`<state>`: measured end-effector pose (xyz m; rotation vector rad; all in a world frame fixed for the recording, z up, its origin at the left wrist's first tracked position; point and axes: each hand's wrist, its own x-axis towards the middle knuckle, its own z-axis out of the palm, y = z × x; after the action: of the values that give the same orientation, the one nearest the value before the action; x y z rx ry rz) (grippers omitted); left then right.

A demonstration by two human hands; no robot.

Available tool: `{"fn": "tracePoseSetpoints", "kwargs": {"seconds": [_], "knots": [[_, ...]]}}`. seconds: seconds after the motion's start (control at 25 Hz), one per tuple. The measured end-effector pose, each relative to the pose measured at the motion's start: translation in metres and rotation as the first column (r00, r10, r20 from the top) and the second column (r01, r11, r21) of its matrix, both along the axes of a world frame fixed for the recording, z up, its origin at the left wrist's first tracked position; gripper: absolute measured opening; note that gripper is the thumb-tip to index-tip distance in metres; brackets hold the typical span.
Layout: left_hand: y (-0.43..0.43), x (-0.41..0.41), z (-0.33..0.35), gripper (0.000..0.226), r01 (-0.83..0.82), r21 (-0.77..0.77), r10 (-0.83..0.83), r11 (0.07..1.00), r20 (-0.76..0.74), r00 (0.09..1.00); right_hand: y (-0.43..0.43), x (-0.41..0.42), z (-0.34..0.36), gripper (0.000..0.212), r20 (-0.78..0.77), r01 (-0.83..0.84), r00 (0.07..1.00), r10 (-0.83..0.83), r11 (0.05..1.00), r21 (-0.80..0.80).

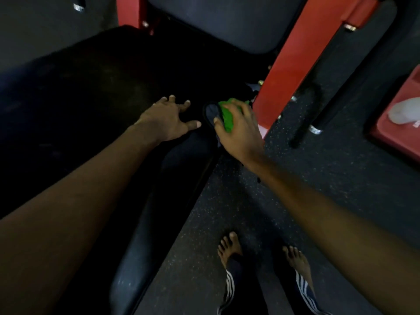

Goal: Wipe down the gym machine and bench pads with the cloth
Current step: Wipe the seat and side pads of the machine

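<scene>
Now, cloth: sitting bunched (green) at the surface edge, beside the red frame.
Right hand: gripping the cloth.
Left hand: resting on the surface, fingers spread.

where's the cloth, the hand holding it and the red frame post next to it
green cloth [227, 120], head view, on the green fold showing between thumb and fingers
right hand [241, 133], head view, on the back of the hand
red frame post [295, 64], head view, on its broad red face
</scene>
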<state>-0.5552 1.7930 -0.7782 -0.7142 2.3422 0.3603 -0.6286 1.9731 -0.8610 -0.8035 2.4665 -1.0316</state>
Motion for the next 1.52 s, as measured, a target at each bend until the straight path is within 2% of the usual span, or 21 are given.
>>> {"fn": "tracePoseSetpoints", "kwargs": {"seconds": [0.12,0.24,0.48,0.68,0.84,0.92,1.0,1.16,1.28,1.44,1.52], "knots": [[-0.003,-0.004,0.007,0.084,-0.004,0.014,0.003,1.000,0.017,1.000,-0.031,-0.034,-0.011,0.040,-0.016,0.041,0.999,-0.040,0.995,0.093],[-0.002,-0.008,0.007,0.084,0.035,-0.038,-0.033,0.999,0.036,0.999,-0.049,-0.056,-0.021,0.038,-0.057,0.108,0.993,-0.101,0.984,0.144],[0.000,-0.008,0.005,0.085,0.007,-0.095,-0.004,0.995,0.033,0.999,-0.052,-0.067,-0.034,0.040,-0.119,0.120,0.988,-0.102,0.981,0.152],[0.000,-0.008,0.008,0.079,0.044,-0.145,-0.041,0.988,0.025,0.999,-0.026,-0.035,-0.017,0.037,-0.154,-0.001,0.988,0.004,1.000,0.022],[0.005,-0.001,0.005,0.074,0.050,-0.184,-0.057,0.982,-0.030,0.998,0.009,0.014,-0.004,0.034,-0.218,-0.166,0.968,0.121,0.966,-0.199],[0.008,0.004,0.003,0.058,0.045,-0.223,-0.071,0.974,-0.108,0.992,0.016,0.020,-0.010,0.035,-0.240,-0.202,0.961,0.137,0.941,-0.271],[0.015,0.009,0.002,0.043,0.026,-0.252,-0.074,0.967,-0.185,0.980,0.007,-0.004,-0.022,0.034,-0.226,-0.153,0.969,0.095,0.954,-0.256],[0.026,0.022,-0.001,0.050,-0.039,-0.221,-0.005,0.974,-0.197,0.980,-0.020,-0.083,-0.052,0.036,-0.067,0.070,0.995,-0.078,0.990,-0.121],[0.027,0.024,0.000,0.052,-0.053,-0.214,0.012,0.975,-0.190,0.982,-0.023,-0.094,-0.059,0.036,-0.045,0.075,0.996,-0.080,0.993,-0.094],[0.029,0.024,0.002,0.052,-0.034,-0.245,-0.008,0.969,-0.167,0.986,0.012,-0.028,-0.042,0.032,-0.102,-0.013,0.995,-0.013,0.967,-0.253],[0.032,0.026,0.001,0.051,-0.005,-0.267,-0.039,0.964,-0.161,0.986,0.041,0.017,-0.030,0.038,-0.115,-0.121,0.990,0.081,0.906,-0.405]]}}
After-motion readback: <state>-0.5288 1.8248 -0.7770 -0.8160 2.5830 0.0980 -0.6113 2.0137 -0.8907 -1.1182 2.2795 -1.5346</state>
